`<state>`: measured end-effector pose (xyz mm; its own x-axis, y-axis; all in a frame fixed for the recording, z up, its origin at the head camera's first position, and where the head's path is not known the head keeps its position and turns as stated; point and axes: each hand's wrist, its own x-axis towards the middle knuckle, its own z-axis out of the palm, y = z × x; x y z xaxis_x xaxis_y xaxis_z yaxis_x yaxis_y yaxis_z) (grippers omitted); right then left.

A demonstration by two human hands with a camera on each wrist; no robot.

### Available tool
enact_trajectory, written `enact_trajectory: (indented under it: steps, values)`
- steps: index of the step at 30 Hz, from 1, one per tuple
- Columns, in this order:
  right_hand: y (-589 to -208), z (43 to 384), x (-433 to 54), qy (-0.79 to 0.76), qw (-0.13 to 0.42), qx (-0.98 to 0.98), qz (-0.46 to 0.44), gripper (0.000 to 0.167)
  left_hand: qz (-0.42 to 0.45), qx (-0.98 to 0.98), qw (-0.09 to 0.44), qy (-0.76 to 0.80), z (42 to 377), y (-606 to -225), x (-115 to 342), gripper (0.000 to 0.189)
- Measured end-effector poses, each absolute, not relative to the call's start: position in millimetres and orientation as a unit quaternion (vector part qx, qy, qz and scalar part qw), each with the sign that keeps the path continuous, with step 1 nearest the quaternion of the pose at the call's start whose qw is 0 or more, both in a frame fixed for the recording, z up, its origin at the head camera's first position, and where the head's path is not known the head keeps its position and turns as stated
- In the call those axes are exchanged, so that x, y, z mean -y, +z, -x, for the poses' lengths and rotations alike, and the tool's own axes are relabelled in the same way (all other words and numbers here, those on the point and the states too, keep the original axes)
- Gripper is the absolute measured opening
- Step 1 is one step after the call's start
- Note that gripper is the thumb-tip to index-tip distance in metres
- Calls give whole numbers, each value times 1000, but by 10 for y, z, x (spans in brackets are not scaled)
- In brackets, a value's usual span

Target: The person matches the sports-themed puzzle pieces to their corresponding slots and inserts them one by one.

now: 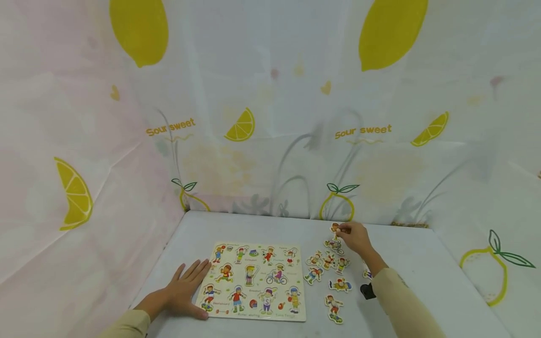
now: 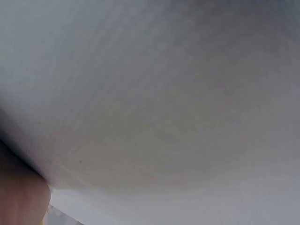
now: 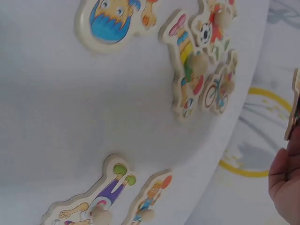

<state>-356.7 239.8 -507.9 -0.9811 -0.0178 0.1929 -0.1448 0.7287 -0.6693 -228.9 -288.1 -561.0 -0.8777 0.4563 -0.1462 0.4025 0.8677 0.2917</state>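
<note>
A wooden puzzle board (image 1: pixel 262 285) printed with sports figures lies flat on the table. My left hand (image 1: pixel 186 287) rests at its left edge, fingers spread and straight; the left wrist view has only a bit of skin at the lower left corner. At the far side, my right hand (image 1: pixel 354 237) pinches a figure-shaped puzzle piece (image 1: pixel 335 228). In the right wrist view that piece (image 3: pixel 294 108) is cut off by the right edge, held upright above the table. Just below this hand lies a cyclist puzzle piece (image 1: pixel 334 246).
Several loose puzzle pieces with wooden knobs lie right of the board, among them a skateboarder piece (image 1: pixel 334 308) and a blue-haired piece (image 3: pixel 110 21). A black object (image 1: pixel 367 291) is beside my right sleeve. Lemon-printed cloth walls (image 1: pixel 270 159) enclose the white table (image 1: pixel 236 225).
</note>
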Motion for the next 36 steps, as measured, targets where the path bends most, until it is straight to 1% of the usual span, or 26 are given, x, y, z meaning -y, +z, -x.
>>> enact_trajectory:
  steps: [5,9,13,17,21,26,32,36]
  values:
    - [-5037,3595,-2241,367,85,924,-71,10,-228,-957,102,150,2213,-5648,2908,133]
    - [-5026,3601,-2181,362,92,923,-88,9,-211,-963,114,125,2182,-5637,2895,136]
    - [-5026,3585,-2144,354,98,926,-86,9,-208,-965,113,113,2183,-5646,2865,136]
    - [-5039,3550,-2085,363,89,923,-85,8,-210,-966,108,107,2168,-5677,2852,136]
    - [-5064,3518,-2000,369,72,922,-97,8,-207,-965,115,116,2139,-5725,2873,137]
    - [-5088,3504,-1929,360,64,925,-107,8,-210,-965,115,108,2198,-5765,2868,136]
    - [-5052,3544,-1870,352,59,927,-119,9,-213,-966,116,84,2276,-5685,2817,137]
    - [-5027,3581,-1784,351,59,924,-138,11,-219,-967,106,71,2271,-5578,2822,135]
